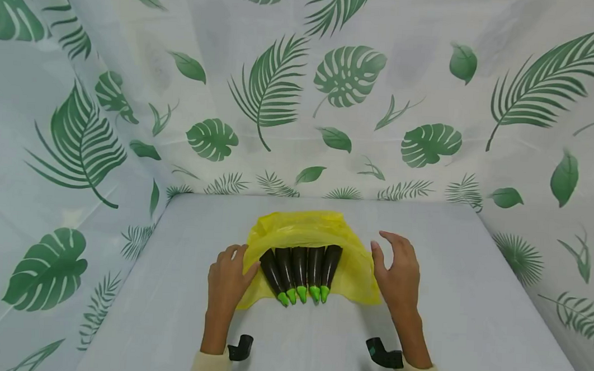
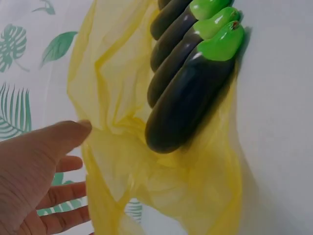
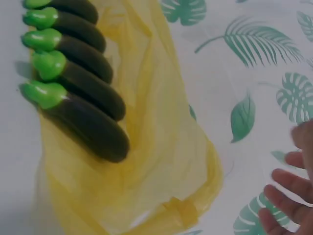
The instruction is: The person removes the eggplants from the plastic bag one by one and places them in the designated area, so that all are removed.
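Several dark eggplants (image 1: 299, 267) with bright green stem ends lie side by side in a row, stems toward me. Under and behind them spreads a thin yellow plastic bag (image 1: 300, 222), its upper layer arching over their far ends. My left hand (image 1: 228, 277) is at the bag's left edge, fingers extended and thumb apart; in the left wrist view the thumb (image 2: 73, 133) lies beside the yellow film. Off the bag's right side is my right hand (image 1: 398, 272), its fingers spread and loosely bent, with nothing in them. The right wrist view shows those fingers (image 3: 288, 188) apart from the bag.
The white tabletop (image 1: 169, 313) stretches around the bag. A leaf-printed sheet (image 1: 361, 121) hangs behind and along both sides. Near each wrist sits a black angled piece, one at left (image 1: 241, 348) and one at right (image 1: 384, 353).
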The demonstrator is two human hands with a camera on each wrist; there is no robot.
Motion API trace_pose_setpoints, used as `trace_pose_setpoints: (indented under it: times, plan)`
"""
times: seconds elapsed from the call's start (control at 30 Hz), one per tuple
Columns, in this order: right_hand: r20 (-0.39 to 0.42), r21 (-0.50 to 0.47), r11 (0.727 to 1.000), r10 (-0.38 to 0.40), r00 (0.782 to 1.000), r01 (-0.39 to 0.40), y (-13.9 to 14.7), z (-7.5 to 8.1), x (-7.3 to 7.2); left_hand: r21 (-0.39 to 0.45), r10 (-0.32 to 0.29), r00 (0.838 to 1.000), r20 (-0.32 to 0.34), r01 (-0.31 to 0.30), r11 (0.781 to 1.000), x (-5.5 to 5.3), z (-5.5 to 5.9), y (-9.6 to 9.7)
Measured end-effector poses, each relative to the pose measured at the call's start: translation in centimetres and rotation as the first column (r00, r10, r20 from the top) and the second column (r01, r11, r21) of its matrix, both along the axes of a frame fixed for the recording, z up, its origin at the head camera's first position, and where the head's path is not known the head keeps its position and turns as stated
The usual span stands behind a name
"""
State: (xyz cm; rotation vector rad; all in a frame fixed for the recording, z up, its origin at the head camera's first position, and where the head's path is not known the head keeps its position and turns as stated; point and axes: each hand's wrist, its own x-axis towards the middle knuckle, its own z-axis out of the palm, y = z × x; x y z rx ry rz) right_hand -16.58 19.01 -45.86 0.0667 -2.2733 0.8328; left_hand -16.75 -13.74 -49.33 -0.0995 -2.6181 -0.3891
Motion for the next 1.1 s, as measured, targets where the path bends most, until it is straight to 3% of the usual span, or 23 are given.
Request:
trace_pose_setpoints:
  times: [0.1,0.23,0.37,0.47,0.53,0.7,0.9,1.0,1.1]
  plan:
    - [-0.11,-0.036,0.999,-0.009,0.994,0.005,-0.9,-0.4,0.8,0.025,0.014,1.0,0.025,-0.015,1.0,0.2,-0.4,0.1]
    - [-0.181,-0.052,0.998,0.011,0.983,-0.021,-2.5,-1.8,2.3,0.073,0.017,0.998,0.06,-0.021,0.997,0.2,-0.8,0.4]
    - [-0.149,-0.071,0.993,0.079,0.986,-0.09,-4.2,-3.7,3.6,0.107,0.032,0.995,0.093,-0.042,0.993,0.3,-1.1,0.6]
    - [-0.015,-0.149,0.98,0.13,0.991,-0.131,-5.2,-5.1,4.1,0.12,0.05,0.995,0.089,-0.06,0.991,0.3,-1.2,0.6]
    - [0.102,-0.237,0.962,0.164,0.981,-0.136,-5.8,-5.8,4.2,0.132,0.059,0.996,0.073,-0.068,0.989,0.3,-1.2,0.7]
    - [0.341,-0.385,0.921,0.209,0.917,-0.067,-6.4,-6.7,3.3,0.179,0.063,0.997,0.036,-0.068,0.982,0.2,-1.5,0.9]
    - [0.436,-0.436,0.9,0.184,0.881,0.028,-6.6,-7.0,1.3,0.212,0.066,0.997,0.043,-0.074,0.974,0.3,-1.8,1.5]
    - [0.447,-0.46,0.886,0.181,0.876,0.052,-7.0,-7.2,0.5,0.213,0.076,0.996,0.053,-0.085,0.973,0.4,-1.8,1.6]
    - [0.451,-0.453,0.89,0.183,0.873,0.047,-7.2,-7.5,-0.1,0.219,0.082,0.995,0.058,-0.093,0.971,0.4,-1.8,1.5]
